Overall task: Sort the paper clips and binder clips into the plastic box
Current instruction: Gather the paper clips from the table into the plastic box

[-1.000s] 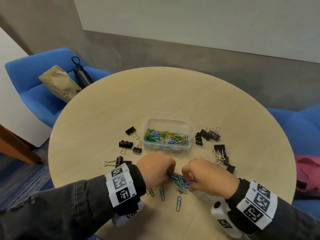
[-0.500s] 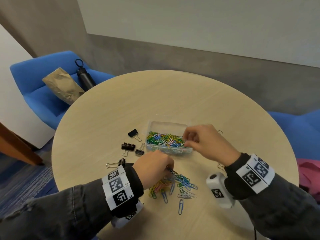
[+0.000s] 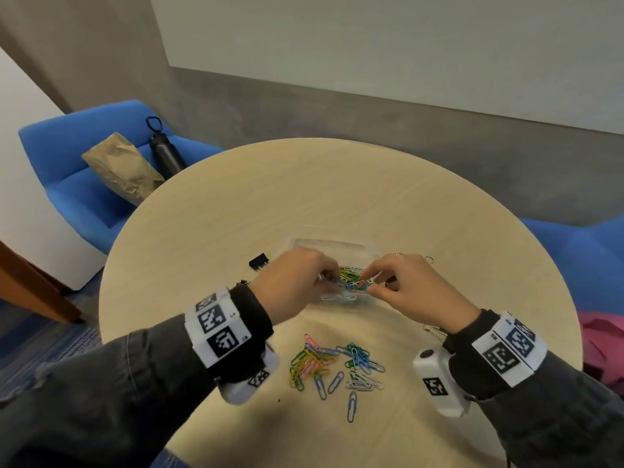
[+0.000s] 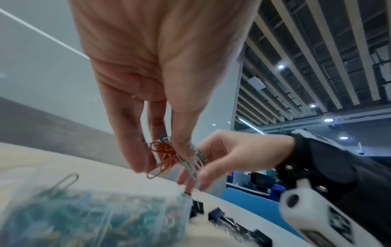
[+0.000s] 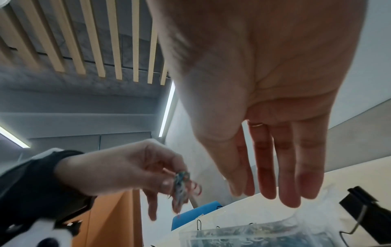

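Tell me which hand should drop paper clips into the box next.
Left. The left hand already pinches a bunch of paper clips above the plastic box; the right hand is empty.

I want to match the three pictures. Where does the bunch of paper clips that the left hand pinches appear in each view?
Head: the bunch of paper clips is near the centre, mostly hidden under the left hand, above the plastic box.
Left wrist: centre, hanging from the fingertips.
Right wrist: lower left of centre, blurred.
Shared landmark: the plastic box, below the bunch in every view.
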A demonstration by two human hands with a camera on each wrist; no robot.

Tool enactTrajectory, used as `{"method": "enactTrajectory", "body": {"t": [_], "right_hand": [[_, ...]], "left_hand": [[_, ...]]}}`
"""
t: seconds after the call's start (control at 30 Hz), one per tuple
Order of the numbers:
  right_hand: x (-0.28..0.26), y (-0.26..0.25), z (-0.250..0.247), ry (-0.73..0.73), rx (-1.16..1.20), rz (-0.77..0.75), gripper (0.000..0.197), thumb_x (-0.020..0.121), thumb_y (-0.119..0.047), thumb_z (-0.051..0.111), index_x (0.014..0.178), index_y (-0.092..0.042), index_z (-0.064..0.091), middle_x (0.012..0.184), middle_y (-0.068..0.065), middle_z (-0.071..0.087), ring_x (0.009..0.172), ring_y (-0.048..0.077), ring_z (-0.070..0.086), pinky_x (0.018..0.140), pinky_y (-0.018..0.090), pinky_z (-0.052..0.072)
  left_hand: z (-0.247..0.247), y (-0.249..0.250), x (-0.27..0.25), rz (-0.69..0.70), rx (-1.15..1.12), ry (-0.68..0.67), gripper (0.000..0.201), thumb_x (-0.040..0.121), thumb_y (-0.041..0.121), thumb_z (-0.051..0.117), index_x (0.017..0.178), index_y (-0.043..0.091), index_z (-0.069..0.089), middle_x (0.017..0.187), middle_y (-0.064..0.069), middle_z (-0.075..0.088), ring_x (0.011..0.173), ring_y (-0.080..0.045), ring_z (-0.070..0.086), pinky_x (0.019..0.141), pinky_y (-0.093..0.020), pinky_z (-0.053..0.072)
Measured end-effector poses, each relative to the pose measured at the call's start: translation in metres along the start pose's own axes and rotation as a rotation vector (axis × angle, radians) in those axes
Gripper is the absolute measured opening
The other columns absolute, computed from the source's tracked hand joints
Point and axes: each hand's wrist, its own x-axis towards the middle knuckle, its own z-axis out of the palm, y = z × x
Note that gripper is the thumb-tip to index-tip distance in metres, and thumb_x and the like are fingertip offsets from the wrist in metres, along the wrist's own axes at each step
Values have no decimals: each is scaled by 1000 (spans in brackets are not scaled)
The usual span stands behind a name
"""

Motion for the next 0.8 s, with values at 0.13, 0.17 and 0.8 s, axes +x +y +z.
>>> {"method": "enactTrajectory", "body": {"t": [0.13, 0.17, 0.8], "right_hand": [[-4, 3, -1, 19, 0, 15, 16, 86, -27, 65, 98, -22, 73, 96, -6, 68, 86, 5, 63, 81, 36, 55], [-5, 3, -1, 18, 4, 17, 15, 86, -28, 65, 98, -22, 73, 96, -6, 68, 86, 4, 63, 81, 36, 56], [-19, -17, 11, -404, -126, -18, 44, 74, -37, 77, 114, -25, 61, 101, -9, 60, 85, 10, 61, 73, 26, 50]], "left_hand": [[-4, -7, 29, -88, 37, 34, 19, 92, 26, 61, 103, 15, 72, 102, -4, 71, 89, -20, 62, 74, -27, 46], [-1, -11, 34, -112, 31, -3, 20, 93, 24, 59, 106, 14, 71, 105, -5, 71, 92, -21, 63, 77, -27, 47], [14, -27, 24, 45, 172, -270, 35, 101, 26, 42, 132, 17, 55, 128, -6, 54, 117, -23, 52, 98, -30, 39]]}}
